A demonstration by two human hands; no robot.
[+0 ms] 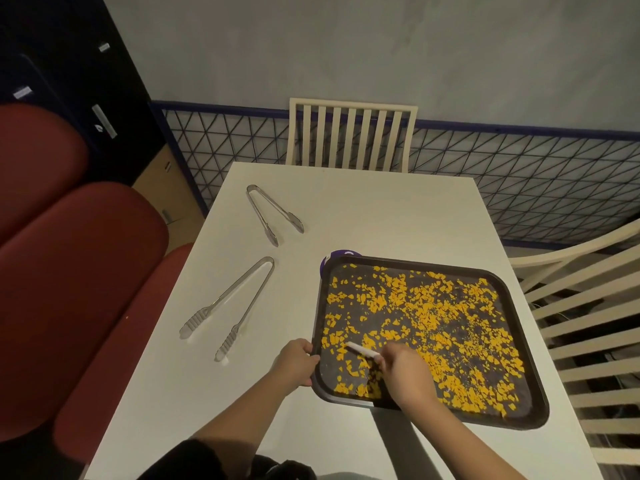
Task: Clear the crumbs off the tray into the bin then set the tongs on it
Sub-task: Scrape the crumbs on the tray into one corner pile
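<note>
Table bears crumbed tray, left hand gripping rim.

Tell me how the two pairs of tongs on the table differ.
The far tongs look shorter, the near tongs longer. The far tongs have solid flat arms with scalloped tips; the near tongs have thin wire arms with ribbed tips. The far tongs' tips point toward the tray, the near tongs' away from it. Both are metal and lie sprung open on the table, untouched.

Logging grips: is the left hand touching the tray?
Touching. The head view shows the left hand gripping the tray at its near-left rim, fingers curled round the edge.
</note>
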